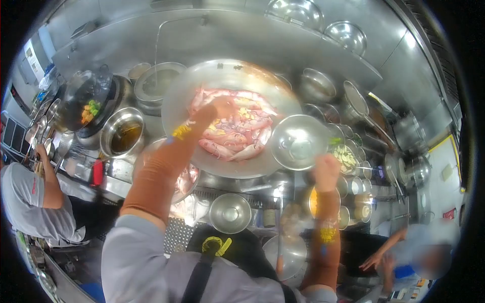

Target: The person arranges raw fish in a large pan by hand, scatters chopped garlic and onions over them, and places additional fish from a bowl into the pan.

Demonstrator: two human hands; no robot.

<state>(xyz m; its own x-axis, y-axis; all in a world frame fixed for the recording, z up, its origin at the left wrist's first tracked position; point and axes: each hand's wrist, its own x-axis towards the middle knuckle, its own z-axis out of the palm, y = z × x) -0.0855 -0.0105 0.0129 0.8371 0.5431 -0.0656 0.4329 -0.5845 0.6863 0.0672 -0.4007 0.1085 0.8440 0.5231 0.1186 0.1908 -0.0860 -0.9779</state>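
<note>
A very large shallow metal pan [177, 116] spans the middle of the head view, holding several pinkish raw fish [227, 139]. Pale yellow pieces [247, 113] lie scattered over them. My left hand [222, 108] reaches in over the fish; it is smeared, so its fingers cannot be made out. At the pan's right rim, my right hand [327, 171] is closed on the edge of a shiny metal bowl [299, 141], which is tilted, with its inside toward me. Brown sleeves with yellow markings cover both forearms.
Left of the pan are a pot of brown liquid [125, 135] and a wok with orange and green vegetables [91, 111]. Several small ingredient containers [346, 159] crowd the right. Co-workers stand at left [35, 202] and lower right [419, 257]. A metal bowl [230, 213] sits before me.
</note>
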